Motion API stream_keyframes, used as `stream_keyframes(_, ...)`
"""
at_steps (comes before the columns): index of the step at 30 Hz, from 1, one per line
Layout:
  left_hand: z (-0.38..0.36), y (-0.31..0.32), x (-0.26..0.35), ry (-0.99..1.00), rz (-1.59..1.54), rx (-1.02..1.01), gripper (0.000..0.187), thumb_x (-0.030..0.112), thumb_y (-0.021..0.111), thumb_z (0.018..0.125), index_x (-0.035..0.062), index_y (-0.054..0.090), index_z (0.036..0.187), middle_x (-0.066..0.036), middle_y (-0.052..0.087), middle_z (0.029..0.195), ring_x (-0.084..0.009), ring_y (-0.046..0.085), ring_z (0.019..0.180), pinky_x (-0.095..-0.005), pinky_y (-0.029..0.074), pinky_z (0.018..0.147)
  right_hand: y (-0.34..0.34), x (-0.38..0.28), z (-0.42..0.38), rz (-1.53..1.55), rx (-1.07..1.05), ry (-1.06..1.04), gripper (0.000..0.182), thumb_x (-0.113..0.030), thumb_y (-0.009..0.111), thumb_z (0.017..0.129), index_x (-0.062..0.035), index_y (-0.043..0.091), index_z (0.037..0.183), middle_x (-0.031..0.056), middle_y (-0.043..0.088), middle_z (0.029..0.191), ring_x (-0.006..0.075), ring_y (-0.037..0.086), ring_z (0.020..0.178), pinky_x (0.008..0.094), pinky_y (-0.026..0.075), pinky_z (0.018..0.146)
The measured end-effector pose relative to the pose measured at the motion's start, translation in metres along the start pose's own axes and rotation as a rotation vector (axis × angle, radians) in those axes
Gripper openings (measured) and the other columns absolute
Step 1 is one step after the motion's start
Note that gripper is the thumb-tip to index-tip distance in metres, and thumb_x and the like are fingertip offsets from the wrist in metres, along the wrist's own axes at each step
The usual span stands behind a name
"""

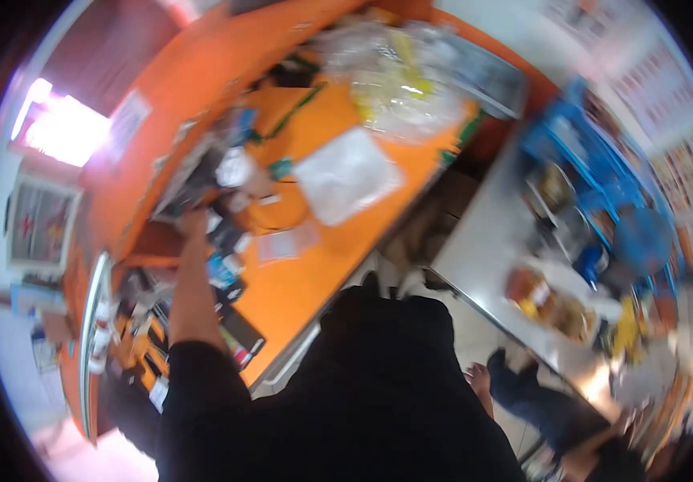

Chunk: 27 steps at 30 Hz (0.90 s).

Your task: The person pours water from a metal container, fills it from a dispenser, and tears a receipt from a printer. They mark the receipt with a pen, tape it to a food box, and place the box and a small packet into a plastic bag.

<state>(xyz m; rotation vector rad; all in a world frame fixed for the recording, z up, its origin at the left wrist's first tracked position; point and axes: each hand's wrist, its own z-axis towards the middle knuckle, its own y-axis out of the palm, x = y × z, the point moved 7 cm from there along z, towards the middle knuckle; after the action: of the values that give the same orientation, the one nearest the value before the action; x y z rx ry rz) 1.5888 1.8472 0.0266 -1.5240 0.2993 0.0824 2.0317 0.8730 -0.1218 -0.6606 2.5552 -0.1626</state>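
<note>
Because small items are packed along the orange partition [202, 76], seemingly to stay within reach, the left hand [193, 217] extends to the back of the desk [306, 277], at a dark bundle [197, 178]. Blur hides its fingers; whether it grasps the bundle cannot be determined. The right hand [479, 376] hangs beside the body, its grip likewise too indistinct to tell.

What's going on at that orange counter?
The person's left hand reaches into the dark, jumbled clutter at the back of the flat orange counter; blur hides whether its grip holds anything. The right hand hangs low, away from the counter. A flat, whitish, squarish sheet and a shiny, crumpled heap of clear plastic lie there untouched.
</note>
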Motion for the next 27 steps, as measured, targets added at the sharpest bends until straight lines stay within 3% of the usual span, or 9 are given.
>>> stream_keyframes(4, -0.01, -0.05, 0.038, -0.197, -0.25, -0.212, 0.059, 0.05, 0.06, 0.093, 0.0062, 0.066, 0.132, -0.022, 0.055, 0.149, -0.0424, 0.055, 0.136, -0.0513, 0.045, 0.111, 0.05, -0.052, -0.013, -0.232, -0.006, -0.15, 0.029, -0.031, 0.051, 0.108, -0.0146, 0.058, 0.131, 0.0062, 0.069, 0.107, 0.0253, 0.071, 0.089, 0.0458, 0.056, 0.078)
stream_keyframes(6, 0.031, 0.038, 0.008, -0.282, -0.157, -0.064, 0.061, 0.053, 0.056, 0.096, 0.0058, 0.065, 0.134, -0.023, 0.054, 0.15, -0.0399, 0.053, 0.138, -0.0498, 0.043, 0.114, 0.034, -0.015, 0.05, -0.711, -0.201, -0.674, 0.031, -0.032, 0.053, 0.108, -0.0145, 0.061, 0.132, 0.0061, 0.07, 0.104, 0.027, 0.071, 0.089, 0.0474, 0.057, 0.079)
stream_keyframes(7, 0.049, 0.078, -0.006, -0.328, -0.115, 0.009, 0.062, 0.054, 0.054, 0.097, 0.0056, 0.064, 0.135, -0.024, 0.053, 0.151, -0.0387, 0.052, 0.139, -0.049, 0.042, 0.115, 0.014, 0.063, 0.139, -0.463, -0.336, -0.545, 0.034, -0.034, 0.057, 0.106, -0.0125, 0.062, 0.133, 0.008, 0.071, 0.101, 0.0281, 0.071, 0.089, 0.0431, 0.059, 0.08)
stream_keyframes(10, -0.002, -0.019, 0.017, -0.197, -0.244, -0.097, 0.05, 0.041, 0.05, 0.1, 0.0098, 0.064, 0.136, -0.02, 0.066, 0.136, -0.0439, 0.065, 0.119, -0.0535, 0.051, 0.103, 0.009, -0.014, 0.041, -0.678, -0.171, -0.305, 0.034, -0.033, 0.057, 0.106, -0.0122, 0.062, 0.132, 0.0081, 0.071, 0.101, 0.0275, 0.071, 0.089, 0.0421, 0.059, 0.079)
stream_keyframes(14, -0.024, 0.014, 0.018, -0.087, -0.091, -0.178, 0.041, 0.035, 0.06, 0.094, 0.0085, 0.068, 0.125, -0.023, 0.07, 0.124, -0.0418, 0.068, 0.113, -0.0503, 0.055, 0.099, 0.012, -0.087, 0.009, -0.748, -0.16, -0.24, 0.034, -0.033, 0.058, 0.106, -0.0117, 0.062, 0.132, 0.0082, 0.071, 0.101, 0.0267, 0.072, 0.088, 0.0408, 0.059, 0.077)
stream_keyframes(18, -0.087, -0.032, 0.031, -0.171, -0.623, -0.3, 0.036, 0.023, 0.072, 0.088, 0.0036, 0.064, 0.117, -0.024, 0.065, 0.127, -0.0442, 0.061, 0.121, -0.0544, 0.05, 0.102, 0.017, -0.136, -0.001, -0.767, -0.155, -0.237, 0.034, -0.033, 0.059, 0.105, -0.0112, 0.061, 0.132, 0.0084, 0.071, 0.101, 0.0258, 0.072, 0.088, 0.0395, 0.059, 0.076)
stream_keyframes(22, -0.115, -0.045, 0.026, -0.233, -0.797, 0.178, 0.049, 0.011, 0.083, 0.077, 0.0075, 0.057, 0.118, -0.018, 0.065, 0.107, -0.044, 0.057, 0.112, -0.0531, 0.046, 0.1, 0.028, -0.187, 0.005, -0.761, -0.165, -0.282, 0.034, -0.032, 0.06, 0.105, -0.0108, 0.061, 0.131, 0.0085, 0.071, 0.101, 0.025, 0.072, 0.087, 0.0382, 0.059, 0.074)
stream_keyframes(25, -0.129, -0.05, 0.02, -0.488, -0.844, 0.314, 0.054, 0.012, 0.085, 0.077, 0.0041, 0.055, 0.121, -0.016, 0.065, 0.104, -0.0367, 0.063, 0.102, -0.048, 0.05, 0.092, 0.041, -0.222, 0.006, -0.7, -0.174, -0.314, 0.034, -0.032, 0.06, 0.105, -0.0104, 0.061, 0.131, 0.0086, 0.071, 0.101, 0.0243, 0.072, 0.087, 0.0372, 0.059, 0.073)
stream_keyframes(27, -0.132, -0.002, 0.029, -0.85, -1.701, -0.003, 0.065, 0.013, 0.087, 0.077, -0.0005, 0.051, 0.129, -0.014, 0.066, 0.107, -0.027, 0.066, 0.092, -0.0407, 0.053, 0.085, 0.061, -0.25, -0.005, -0.65, -0.151, -0.27, 0.033, -0.03, 0.061, 0.104, -0.0097, 0.06, 0.131, 0.0087, 0.071, 0.102, 0.022, 0.071, 0.085, 0.034, 0.057, 0.069)
